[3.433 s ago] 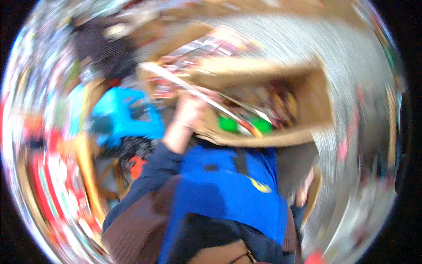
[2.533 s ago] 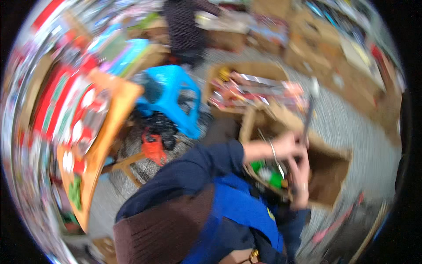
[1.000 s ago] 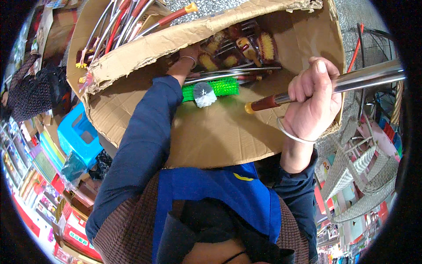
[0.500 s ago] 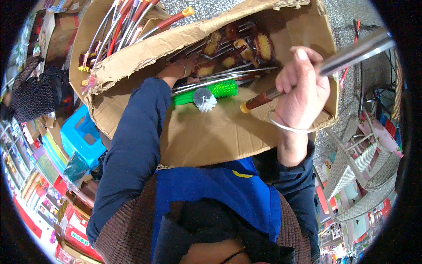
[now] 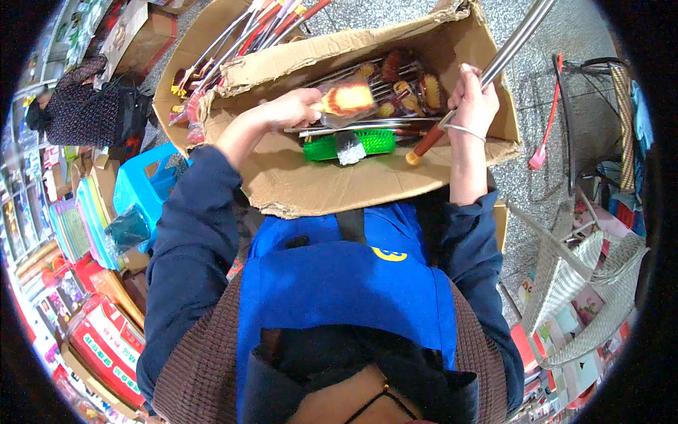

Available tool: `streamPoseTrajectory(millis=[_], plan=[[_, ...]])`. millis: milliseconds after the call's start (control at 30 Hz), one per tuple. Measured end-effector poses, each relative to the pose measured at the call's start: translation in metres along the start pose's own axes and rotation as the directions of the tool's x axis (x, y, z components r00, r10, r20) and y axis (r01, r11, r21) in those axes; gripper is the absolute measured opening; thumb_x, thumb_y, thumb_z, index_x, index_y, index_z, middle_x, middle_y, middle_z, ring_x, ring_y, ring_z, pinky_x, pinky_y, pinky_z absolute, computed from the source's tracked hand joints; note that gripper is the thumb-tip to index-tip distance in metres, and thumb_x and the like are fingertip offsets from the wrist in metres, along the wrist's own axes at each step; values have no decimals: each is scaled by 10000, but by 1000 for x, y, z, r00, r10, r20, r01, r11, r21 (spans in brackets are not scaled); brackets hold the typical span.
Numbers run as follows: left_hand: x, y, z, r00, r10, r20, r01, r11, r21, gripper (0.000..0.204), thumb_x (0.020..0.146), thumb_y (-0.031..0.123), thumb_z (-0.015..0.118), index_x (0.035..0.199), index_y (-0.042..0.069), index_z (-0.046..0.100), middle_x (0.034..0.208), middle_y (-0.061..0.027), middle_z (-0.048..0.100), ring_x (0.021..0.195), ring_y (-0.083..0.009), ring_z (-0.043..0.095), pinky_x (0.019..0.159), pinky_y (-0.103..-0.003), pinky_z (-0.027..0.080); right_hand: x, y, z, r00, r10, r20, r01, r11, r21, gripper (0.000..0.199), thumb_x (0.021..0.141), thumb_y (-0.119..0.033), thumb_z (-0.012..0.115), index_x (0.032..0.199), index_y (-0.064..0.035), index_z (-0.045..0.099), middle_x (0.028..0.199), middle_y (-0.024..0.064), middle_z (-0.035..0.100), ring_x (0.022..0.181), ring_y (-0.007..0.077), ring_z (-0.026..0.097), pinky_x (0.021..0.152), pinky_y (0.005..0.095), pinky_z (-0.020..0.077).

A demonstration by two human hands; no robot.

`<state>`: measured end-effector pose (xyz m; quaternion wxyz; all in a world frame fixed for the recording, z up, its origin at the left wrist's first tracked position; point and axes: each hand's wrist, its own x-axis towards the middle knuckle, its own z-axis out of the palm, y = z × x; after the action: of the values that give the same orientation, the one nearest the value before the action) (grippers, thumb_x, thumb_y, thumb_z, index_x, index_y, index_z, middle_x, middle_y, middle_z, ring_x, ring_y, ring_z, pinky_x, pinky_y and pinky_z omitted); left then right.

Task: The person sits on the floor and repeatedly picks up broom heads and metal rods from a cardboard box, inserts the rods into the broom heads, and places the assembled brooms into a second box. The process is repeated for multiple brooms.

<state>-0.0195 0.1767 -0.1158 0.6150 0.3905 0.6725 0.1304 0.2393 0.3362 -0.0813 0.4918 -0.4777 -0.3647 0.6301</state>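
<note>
My left hand [image 5: 288,111] is closed on a brush [image 5: 352,99] with yellow and reddish-brown bristles, wrapped in clear plastic, above a cardboard box [image 5: 332,189]. My right hand [image 5: 473,104] grips a long metal pole [image 5: 519,44] with a brown grip and yellow end cap. The pole slants over the box's right side, its capped end low and its metal part up to the right. In the box lie a green-bristled brush [image 5: 321,147], a grey-and-white round brush [image 5: 350,150], several metal rods and more wrapped yellow-and-brown brush heads [image 5: 429,92].
Behind the box, another carton holds a bundle of long-handled brushes [image 5: 258,28]. A blue plastic stool [image 5: 134,185] stands at left, near a dark patterned bag [image 5: 81,109]. On the right are a white woven basket [image 5: 565,283] and a red pole-like tool [image 5: 549,120] on the speckled floor [image 5: 519,177].
My left hand has come up out of the box with the wrapped brush. My right hand has tilted the pole more steeply. The view has shifted, showing the box smaller.
</note>
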Motion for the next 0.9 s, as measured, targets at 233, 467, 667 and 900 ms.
streamPoseTrajectory(millis=[233,467,667,900], plan=[[-107,26,55,884,373,-282,-436,437,-787,343,884,187,624,1153,-3,529,890,-56,601,733,-128,555,656,-267,466,-70,-56,11,882,-77,465,77,997,19,382,892,-179,614,1206,27,544,1000,184,663,428,20,336,376,172,284],[-121,35,107,780,562,-274,-444,188,-876,406,893,114,600,1280,43,498,1055,-109,612,869,-210,604,729,-369,493,-111,-80,50,707,159,689,-103,987,-123,579,749,-168,743,1251,-6,503,818,-26,571,545,25,450,437,169,343],[-145,44,108,720,602,-345,-503,109,-858,746,796,111,701,1423,80,299,1348,-110,459,1241,-269,455,1010,-438,395,-133,-94,88,722,59,690,15,995,-100,572,717,-88,735,1242,-15,522,859,-16,605,565,22,468,443,172,349],[-158,50,74,532,582,-615,-794,91,-600,1063,622,119,844,1462,81,194,1401,-92,372,1285,-213,397,1060,-391,354,-149,-106,114,661,21,750,223,949,-223,583,692,-45,750,1227,17,528,1043,92,632,969,130,600,862,286,491]])
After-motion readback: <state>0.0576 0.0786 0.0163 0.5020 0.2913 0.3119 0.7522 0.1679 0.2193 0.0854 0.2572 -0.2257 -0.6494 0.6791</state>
